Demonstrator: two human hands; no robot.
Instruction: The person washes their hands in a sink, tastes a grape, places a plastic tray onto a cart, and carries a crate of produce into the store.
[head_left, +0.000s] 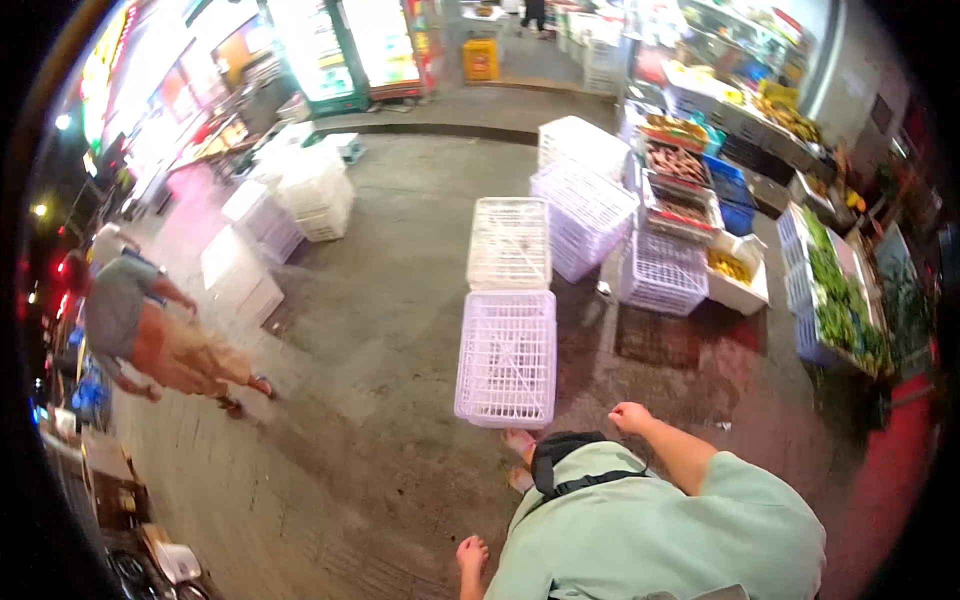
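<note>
My left hand hangs low at the bottom of the view, fingers curled in, with nothing visible in it. On the other side, my right hand is held forward in a loose fist, also without any visible object. Just ahead of my feet stands a pale purple plastic crate with a slatted lattice surface. A whitish crate stands directly beyond it. Both hands are apart from the crates; the right is nearer to the purple one.
Stacked crates and trays of produce stand at the right, beside leafy greens. White foam boxes are piled at the left. A person walks at the left. A raised kerb fronts the shop.
</note>
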